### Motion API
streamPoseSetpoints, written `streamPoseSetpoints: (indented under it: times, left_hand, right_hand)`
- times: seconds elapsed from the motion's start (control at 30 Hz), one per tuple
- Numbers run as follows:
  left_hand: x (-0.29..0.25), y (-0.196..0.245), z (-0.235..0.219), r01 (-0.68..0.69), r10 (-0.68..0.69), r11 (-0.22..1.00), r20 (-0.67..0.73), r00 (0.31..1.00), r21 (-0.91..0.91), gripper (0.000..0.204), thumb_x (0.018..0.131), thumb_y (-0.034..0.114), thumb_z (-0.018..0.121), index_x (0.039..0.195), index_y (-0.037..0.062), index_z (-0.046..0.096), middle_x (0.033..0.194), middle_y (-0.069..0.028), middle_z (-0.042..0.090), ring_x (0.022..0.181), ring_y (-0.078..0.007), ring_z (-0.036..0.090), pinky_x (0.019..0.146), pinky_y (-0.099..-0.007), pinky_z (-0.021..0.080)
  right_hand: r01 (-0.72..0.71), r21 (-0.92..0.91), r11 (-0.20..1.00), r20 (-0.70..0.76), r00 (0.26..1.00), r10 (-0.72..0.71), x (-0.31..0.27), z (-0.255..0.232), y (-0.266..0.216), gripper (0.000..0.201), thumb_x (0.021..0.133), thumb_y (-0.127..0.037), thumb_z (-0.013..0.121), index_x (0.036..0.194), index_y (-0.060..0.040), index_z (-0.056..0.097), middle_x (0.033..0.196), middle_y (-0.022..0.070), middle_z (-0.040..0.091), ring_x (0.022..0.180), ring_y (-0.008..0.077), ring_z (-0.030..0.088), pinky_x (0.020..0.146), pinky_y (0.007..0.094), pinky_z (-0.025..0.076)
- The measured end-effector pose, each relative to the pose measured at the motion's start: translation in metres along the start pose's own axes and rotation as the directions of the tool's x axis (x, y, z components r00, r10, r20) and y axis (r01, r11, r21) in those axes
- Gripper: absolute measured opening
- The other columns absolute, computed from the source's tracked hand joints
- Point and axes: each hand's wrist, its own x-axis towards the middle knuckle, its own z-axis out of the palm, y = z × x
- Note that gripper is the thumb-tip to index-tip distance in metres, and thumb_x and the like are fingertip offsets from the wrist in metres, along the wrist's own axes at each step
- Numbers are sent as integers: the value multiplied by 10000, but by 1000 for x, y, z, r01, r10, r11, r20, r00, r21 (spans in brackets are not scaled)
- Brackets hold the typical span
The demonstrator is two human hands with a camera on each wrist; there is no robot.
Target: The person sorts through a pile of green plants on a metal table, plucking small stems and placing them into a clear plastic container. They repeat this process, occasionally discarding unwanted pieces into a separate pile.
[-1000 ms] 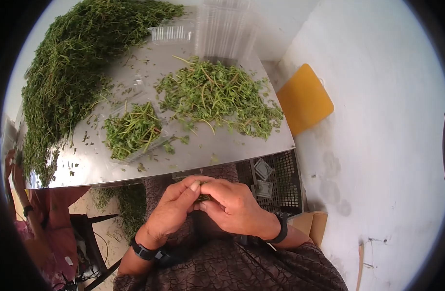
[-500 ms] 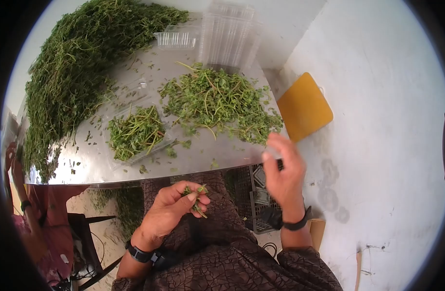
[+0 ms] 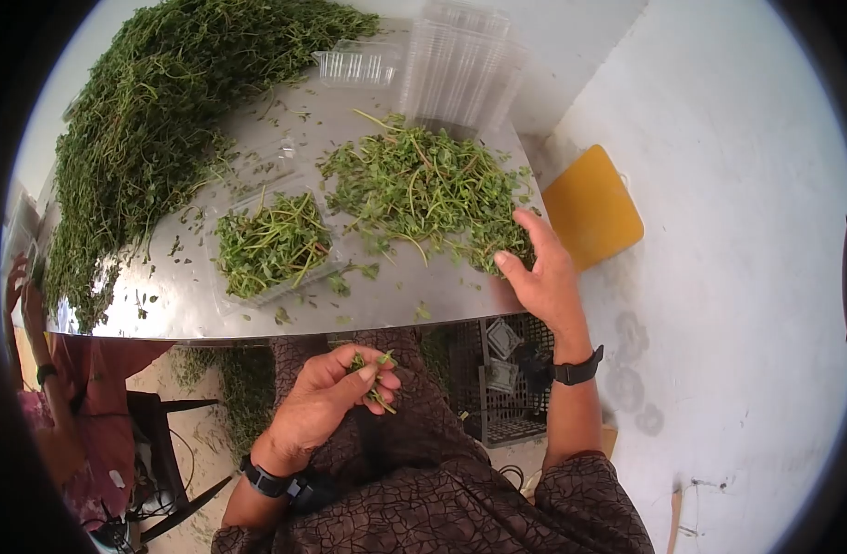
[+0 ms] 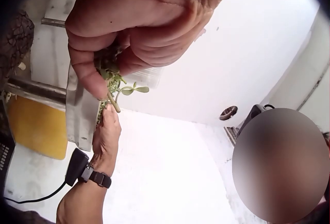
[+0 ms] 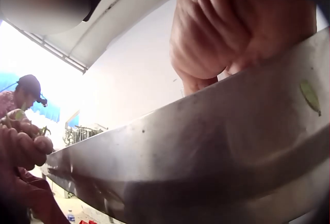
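Our left hand [image 3: 336, 388] stays low near our lap, with its fingers [image 4: 87, 74] curled in a pinch. Our right arm reaches forward, and our right hand [image 3: 539, 272] is out with relaxed fingers [image 3: 506, 263].

No writing, label, brand, number or sign can be read in any of the views; the stack of clear plastic containers [image 3: 460, 65] at the far edge of the steel table [image 3: 386, 295] shows no print; the yellow board [image 3: 592, 208] on the floor is plain; the wristbands on both arms carry no legible mark; the black crate [image 3: 497, 388] under the table holds small packets whose surfaces are too small to make out.
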Motion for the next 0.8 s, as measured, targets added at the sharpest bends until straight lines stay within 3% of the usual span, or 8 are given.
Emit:
streamPoseSetpoints:
  times: [0.1,0.23,0.33,0.4,0.43,0.47,0.53,0.8]
  left_hand:
    - [2,0,1,12,-12,1000,10,1000,-7,207,1024,121,506,1165,13,612,1006,-87,687,878,-150,659,749,-287,549]
    - [2,1,1,45,-44,999,-26,999,19,207,1024,141,513,1163,26,614,1000,-88,689,870,-149,663,740,-289,552]
    - [2,1,-2,35,-35,999,-23,999,15,207,1024,138,511,1167,28,613,1001,-88,689,871,-148,662,739,-288,551]
    - [0,1,-2,38,-38,999,-20,999,2,209,1025,119,503,1176,21,608,1006,-82,687,879,-145,656,750,-282,544]
    - [0,1,-1,32,-31,1000,-26,999,2,210,1026,122,503,1178,21,607,1009,-81,687,880,-144,656,748,-282,544]
    - [0,0,0,26,-26,1000,-31,999,2,211,1027,126,503,1180,22,605,1012,-80,686,880,-144,656,746,-283,545]
    - [1,-1,2,15,-15,1000,-29,999,20,204,1024,138,514,1165,28,612,999,-84,690,867,-146,660,736,-288,550]
    - [-4,0,-1,-14,15,999,-30,999,31,193,1018,146,527,1145,35,621,983,-85,697,848,-144,663,724,-286,547]
  right_hand:
    - [63,-13,998,23,998,-62,-1,6,-3,569,830,-149,714,1332,21,507,1396,237,502,1314,367,473,1059,406,414]
    - [32,51,998,53,998,-34,-3,1,-11,556,827,-120,709,1335,-3,517,1402,216,507,1323,369,464,1063,415,411]
    - [99,42,994,19,995,-100,-6,-6,-21,487,802,-61,697,1277,-37,590,1382,164,548,1327,349,460,1073,426,399]
    - [248,-282,927,39,968,-247,-6,-10,-26,403,770,-4,679,1169,-54,671,1342,120,591,1320,317,464,1082,432,386]
    - [272,-260,926,18,961,-277,-5,-8,-32,333,752,22,658,1073,-51,711,1297,99,621,1287,310,481,1068,438,390]
    - [272,-260,926,20,961,-277,-3,-7,-35,333,752,22,658,1073,-51,711,1297,99,621,1287,310,481,1068,438,390]
    - [373,-372,850,95,926,-365,3,-6,-39,266,754,30,644,1002,-34,715,1244,117,639,1258,327,495,1044,442,404]
    - [449,-304,840,100,892,-440,26,5,-38,128,757,18,645,867,-16,701,1087,127,683,1145,322,577,981,440,447]
